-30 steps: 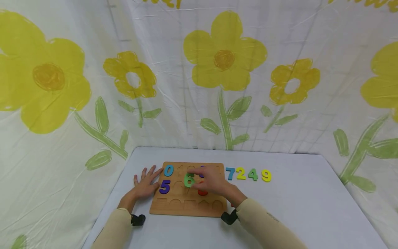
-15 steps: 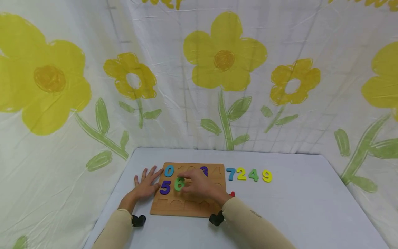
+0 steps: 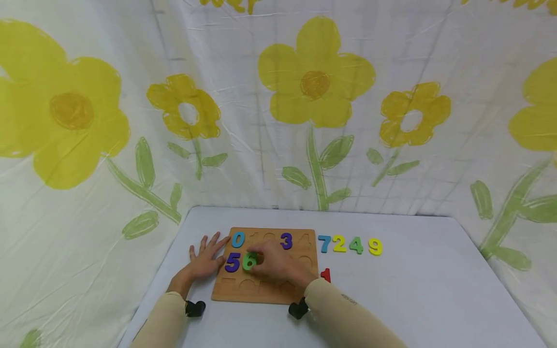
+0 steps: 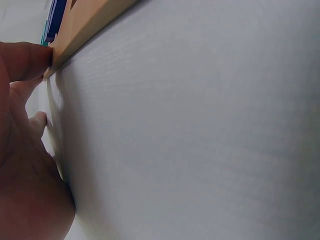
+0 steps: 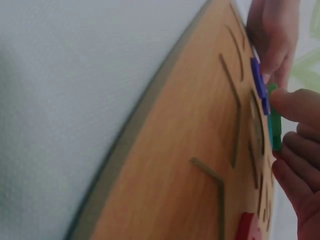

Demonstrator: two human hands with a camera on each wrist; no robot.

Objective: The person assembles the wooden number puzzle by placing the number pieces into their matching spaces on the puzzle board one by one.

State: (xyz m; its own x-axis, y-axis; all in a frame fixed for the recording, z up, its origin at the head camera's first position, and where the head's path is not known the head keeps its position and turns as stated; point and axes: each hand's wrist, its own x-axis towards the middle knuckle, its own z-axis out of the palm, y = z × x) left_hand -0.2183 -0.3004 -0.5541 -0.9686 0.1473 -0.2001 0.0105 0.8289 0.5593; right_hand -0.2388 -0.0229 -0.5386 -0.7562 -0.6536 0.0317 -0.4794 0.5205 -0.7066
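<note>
Between thumb and fingers my right hand [image 3: 276, 261] pinches a green number 6 [image 3: 246, 261] over the wooden number board [image 3: 230, 293]. In the right wrist view the green 6 [image 5: 275, 120] is seen edge-on, close to the board's surface; whether it sits in a recess I cannot tell. Beside it lies a purple 5 [image 3: 231, 263], with a blue 0 [image 3: 234, 240] behind. A purple 3 [image 3: 287, 241] is in the back row. My left hand [image 3: 205, 263] rests with spread fingers against the board's left edge; its thumb [image 4: 30, 60] touches that edge in the left wrist view.
A blue 7 [image 3: 324, 243], yellow 2 [image 3: 339, 243], green 4 [image 3: 357, 245] and yellow 9 [image 3: 375, 247] lie in a row on the white table [image 3: 417, 290], right of the board. A red 1 [image 3: 325, 275] is nearer. A red piece [image 5: 247, 229] sits on the board.
My right hand has moved left across the board with the green 6 and come down beside the purple 5. The purple 3 and red 1 are uncovered. The left hand has stayed in place.
</note>
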